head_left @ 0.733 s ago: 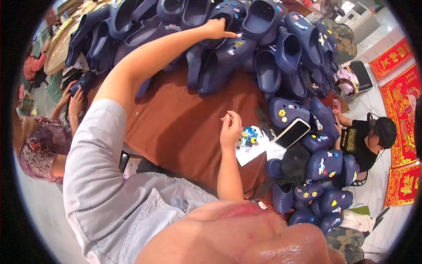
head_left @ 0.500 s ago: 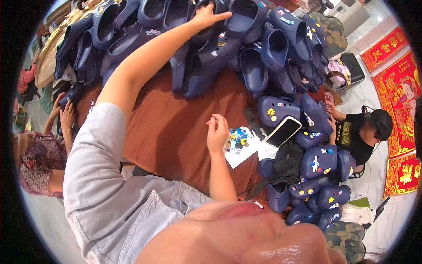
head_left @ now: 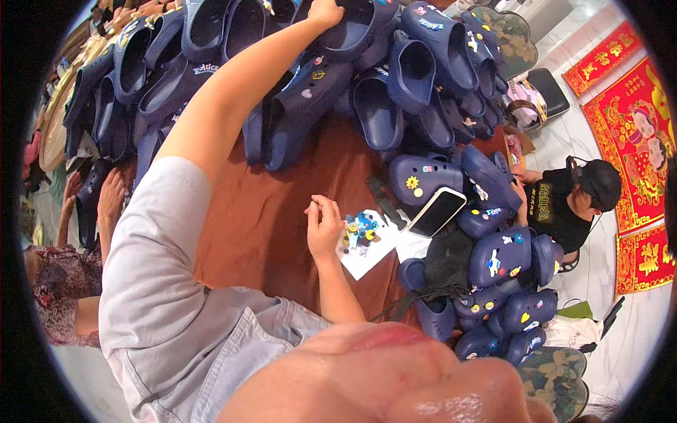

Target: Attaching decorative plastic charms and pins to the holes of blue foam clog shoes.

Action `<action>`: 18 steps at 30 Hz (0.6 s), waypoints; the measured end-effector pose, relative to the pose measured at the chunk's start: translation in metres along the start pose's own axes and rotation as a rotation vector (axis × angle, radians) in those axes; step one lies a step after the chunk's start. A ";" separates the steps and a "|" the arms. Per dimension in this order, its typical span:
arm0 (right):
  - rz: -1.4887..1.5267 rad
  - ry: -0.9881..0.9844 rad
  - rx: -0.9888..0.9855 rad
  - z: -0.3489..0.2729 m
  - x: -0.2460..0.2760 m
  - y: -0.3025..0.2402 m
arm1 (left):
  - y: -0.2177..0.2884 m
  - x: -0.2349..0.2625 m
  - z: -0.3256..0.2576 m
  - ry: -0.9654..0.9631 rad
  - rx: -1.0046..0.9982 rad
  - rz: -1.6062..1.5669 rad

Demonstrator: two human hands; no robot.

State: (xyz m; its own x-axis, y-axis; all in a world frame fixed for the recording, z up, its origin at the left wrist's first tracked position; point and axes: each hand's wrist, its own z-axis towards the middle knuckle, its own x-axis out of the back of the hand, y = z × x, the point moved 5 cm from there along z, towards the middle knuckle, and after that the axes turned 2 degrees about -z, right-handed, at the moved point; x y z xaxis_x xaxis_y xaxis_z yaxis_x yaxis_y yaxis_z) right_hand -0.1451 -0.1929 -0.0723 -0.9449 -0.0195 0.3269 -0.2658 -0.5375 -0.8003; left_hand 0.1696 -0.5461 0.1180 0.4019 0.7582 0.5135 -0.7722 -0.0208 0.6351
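Note:
My left arm stretches up across the table to the heap of navy clogs (head_left: 377, 109). My left hand (head_left: 326, 13) is at the picture's upper edge, closed on the rim of a navy clog (head_left: 349, 32); its fingertips are hidden. Above the brown cloth, my right hand (head_left: 323, 225) has its fingers curled in; whatever they may hold is too small to make out. Just right of it lie small blue, yellow and white shoe charms (head_left: 361, 229) on a white sheet (head_left: 367, 262).
A phone (head_left: 437, 211) lies by the charms, near a black cloth bag (head_left: 444, 261). Clogs with charms fitted (head_left: 501, 254) are piled on the right. Brown cloth (head_left: 240, 240) covers the table. A person in a black cap (head_left: 599, 185) is at right; another's hands (head_left: 111, 197) hold a clog at left.
My view has shifted, so most things sit further left. My left hand has gone further up, its thumb tucked closer. My right hand keeps beside the charms. The left co-worker's clog now shows more fully.

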 end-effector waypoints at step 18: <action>0.024 0.047 0.012 0.005 0.008 0.003 | 0.099 0.201 -0.147 -0.201 -0.397 -0.131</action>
State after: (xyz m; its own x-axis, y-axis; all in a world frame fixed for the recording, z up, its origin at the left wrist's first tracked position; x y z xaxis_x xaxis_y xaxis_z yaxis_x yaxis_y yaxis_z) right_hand -0.1523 -0.1984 -0.0695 -0.9588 0.0067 0.2839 -0.2410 -0.5478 -0.8012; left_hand 0.1016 -0.3000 0.1992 0.5661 0.5952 0.5704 -0.8213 0.3478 0.4522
